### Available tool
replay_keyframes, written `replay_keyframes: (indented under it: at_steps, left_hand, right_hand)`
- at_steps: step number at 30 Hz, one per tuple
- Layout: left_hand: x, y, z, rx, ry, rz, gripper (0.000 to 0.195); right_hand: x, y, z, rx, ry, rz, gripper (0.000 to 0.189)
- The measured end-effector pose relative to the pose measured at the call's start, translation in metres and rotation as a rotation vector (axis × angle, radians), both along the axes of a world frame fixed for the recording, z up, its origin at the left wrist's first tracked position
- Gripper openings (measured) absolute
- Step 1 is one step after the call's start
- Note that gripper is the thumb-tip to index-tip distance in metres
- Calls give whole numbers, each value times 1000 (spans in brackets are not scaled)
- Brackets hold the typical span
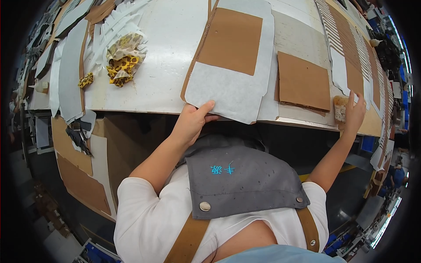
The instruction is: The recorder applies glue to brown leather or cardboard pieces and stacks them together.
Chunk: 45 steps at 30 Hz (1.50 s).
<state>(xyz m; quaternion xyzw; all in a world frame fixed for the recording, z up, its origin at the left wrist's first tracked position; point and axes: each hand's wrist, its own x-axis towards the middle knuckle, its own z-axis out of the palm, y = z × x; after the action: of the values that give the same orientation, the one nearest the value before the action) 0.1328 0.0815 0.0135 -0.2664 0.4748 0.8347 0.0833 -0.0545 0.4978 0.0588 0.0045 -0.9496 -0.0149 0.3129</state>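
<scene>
My left hand [194, 122] grips the near edge of a white sheet [227, 92], thumb on top. A brown rectangular panel [235, 41], leather-like, lies on the sheet's far part, and a brown strip runs along its left edge. More white sheet shows beneath on the right. My right hand [356, 113] is at the table's right, beside a crusted, pale tub [341, 108]; whether its fingers hold anything cannot be made out. Between the hands sits a stack of brown rectangular panels [303, 81].
The white worktable [164, 82] has its edge right before me. Crumpled leopard-print cloth [123, 62], white strips [115, 24] and long grey panels [70, 72] lie left. Rows of brown and white striped pieces [345, 42] lie right. A cardboard box [82, 157] stands below left.
</scene>
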Motion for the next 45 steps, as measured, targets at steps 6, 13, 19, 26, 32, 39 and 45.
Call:
replay_keyframes:
  at_steps: [6, 13, 19, 26, 32, 39, 45]
  left_hand:
    - [6, -7, -2, 40, 10, -57, 36]
    - [18, -17, 2, -2, 14, -216, 38]
    - [14, -33, -6, -78, 7, -388, 44]
    - [21, -36, -7, -256, 108, -485, 35]
    - [19, -45, -3, -205, 21, -638, 34]
    - [19, -48, -9, -222, 150, -611, 36]
    - [25, -50, -17, -216, 101, -649, 36]
  right_hand:
    - [13, 22, -19, -436, -630, -195, 58]
    - [14, 10, -3, -460, -761, -97, 64]
    - [-28, -61, 36, -1742, -455, 351, 62]
    - [-151, -182, 12, -1800, -761, 972, 59]
    - [-199, -305, -16, -1614, -682, 728, 51]
    - [-226, -360, -28, -1419, -505, 793, 50]
    - [-240, -370, -34, -1384, -443, 833, 43]
